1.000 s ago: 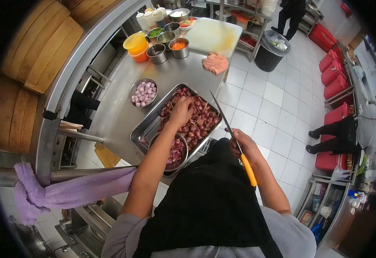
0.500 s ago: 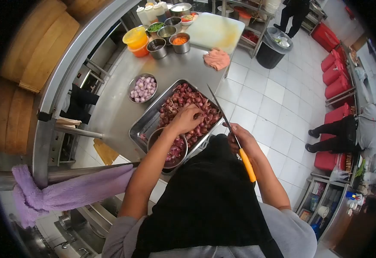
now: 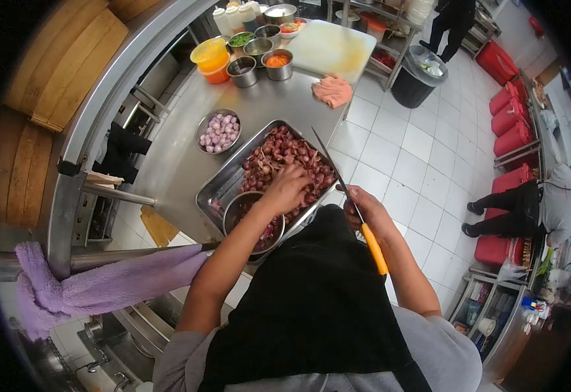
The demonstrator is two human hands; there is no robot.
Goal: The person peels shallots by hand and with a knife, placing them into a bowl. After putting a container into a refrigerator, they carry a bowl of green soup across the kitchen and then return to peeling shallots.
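My left hand [image 3: 287,188] reaches palm down into the unpeeled red shallots [image 3: 274,153], its fingers apart and their tips partly hidden among them. These shallots fill much of a deep steel tray [image 3: 212,191]. Under my left forearm stands a steel bowl [image 3: 229,214] with reddish skins or pieces in it. At the tray's right side, my right hand [image 3: 372,212] is closed around a long narrow knife [image 3: 374,248] with a yellow handle, its blade pointing up and away. Something dark red shows by my right fingers, too small to name.
A bowl of peeled shallots [image 3: 220,132] stands beyond the tray. Farther back are a yellow tub [image 3: 210,55], several steel pots, a cutting board [image 3: 328,49] and a pinkish cloth [image 3: 332,91]. A purple towel [image 3: 115,284] hangs at left. Another person [image 3: 527,206] stands at right.
My left hand has moved slightly right and down into the shallots, its fingers less curled than before. My right hand keeps the knife in nearly the same place.
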